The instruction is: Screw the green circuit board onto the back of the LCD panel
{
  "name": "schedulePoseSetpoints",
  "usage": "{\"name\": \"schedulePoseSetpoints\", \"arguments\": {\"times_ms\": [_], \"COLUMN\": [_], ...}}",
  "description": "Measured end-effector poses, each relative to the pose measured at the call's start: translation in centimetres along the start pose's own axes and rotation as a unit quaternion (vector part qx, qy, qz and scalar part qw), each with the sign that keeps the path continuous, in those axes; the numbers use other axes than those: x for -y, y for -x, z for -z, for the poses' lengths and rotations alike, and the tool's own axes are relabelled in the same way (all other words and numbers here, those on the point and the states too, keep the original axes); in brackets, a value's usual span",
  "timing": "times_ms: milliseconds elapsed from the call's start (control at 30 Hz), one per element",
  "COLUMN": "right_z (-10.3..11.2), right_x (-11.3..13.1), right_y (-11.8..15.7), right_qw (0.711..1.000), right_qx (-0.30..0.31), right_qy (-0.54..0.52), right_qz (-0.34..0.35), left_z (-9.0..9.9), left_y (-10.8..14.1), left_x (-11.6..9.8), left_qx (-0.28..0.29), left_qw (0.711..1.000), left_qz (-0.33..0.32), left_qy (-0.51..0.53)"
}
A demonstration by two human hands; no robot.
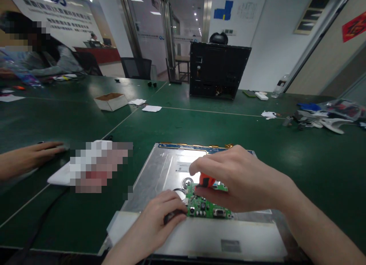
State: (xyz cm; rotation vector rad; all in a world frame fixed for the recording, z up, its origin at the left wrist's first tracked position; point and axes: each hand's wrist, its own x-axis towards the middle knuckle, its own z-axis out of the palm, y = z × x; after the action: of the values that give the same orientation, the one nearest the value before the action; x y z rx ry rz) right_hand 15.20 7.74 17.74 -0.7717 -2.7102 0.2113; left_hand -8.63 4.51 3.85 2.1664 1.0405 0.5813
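Observation:
A green circuit board [210, 211] lies on the back of a silver flat display panel [151, 181], near its front edge. My right hand [237, 177] is closed around a red and black screwdriver [206, 180] above the board; its tip is hidden. At the board's left edge, my left hand [158, 211] has its fingers curled over a dark piece [171, 216], perhaps a cable or plug, too covered to name. A thin black wire [179, 190] loops beside those fingers. White sheeting [200, 238] covers the panel's front strip.
Another person's hand [42, 155] rests on the green table [137, 128] at left, by a white device [61, 175] partly pixelated. Farther back are an open cardboard box [111, 102], a black upright display housing [219, 71], a plastic bottle [278, 87] and loose parts [317, 116].

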Motion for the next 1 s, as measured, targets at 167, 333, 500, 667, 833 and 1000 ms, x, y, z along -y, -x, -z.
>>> {"name": "schedulePoseSetpoints", "arguments": {"times_ms": [167, 333, 500, 667, 833, 1000], "right_z": [-0.9, -1.2, -1.3, -1.5, -1.5, -1.5], "right_x": [0.4, 0.4, 0.6, 0.8, 0.8, 0.8], "right_y": [-0.5, -0.7, -0.8, -1.0, -0.9, -0.9], "right_qw": [0.999, 0.998, 0.997, 0.997, 0.997, 0.997], "right_qx": [0.037, 0.05, 0.057, 0.06, 0.058, 0.057], "right_qy": [-0.02, -0.022, -0.024, -0.005, 0.004, 0.005], "right_qz": [0.026, 0.032, 0.037, 0.046, 0.054, 0.047], "left_z": [-0.1, -0.3, -0.2, 0.0, 0.0, 0.1], "left_y": [0.1, 0.4, 0.4, 0.2, 0.1, 0.1], "left_x": [0.1, 0.7, 0.4, -0.1, -0.2, -0.1], "left_qx": [-0.005, -0.012, -0.021, -0.026, -0.039, -0.039], "left_qw": [1.0, 1.0, 1.0, 0.999, 0.998, 0.998], "left_qz": [-0.009, -0.019, -0.018, -0.023, -0.037, -0.042], "left_qy": [0.012, 0.012, 0.012, 0.02, 0.02, 0.011]}}
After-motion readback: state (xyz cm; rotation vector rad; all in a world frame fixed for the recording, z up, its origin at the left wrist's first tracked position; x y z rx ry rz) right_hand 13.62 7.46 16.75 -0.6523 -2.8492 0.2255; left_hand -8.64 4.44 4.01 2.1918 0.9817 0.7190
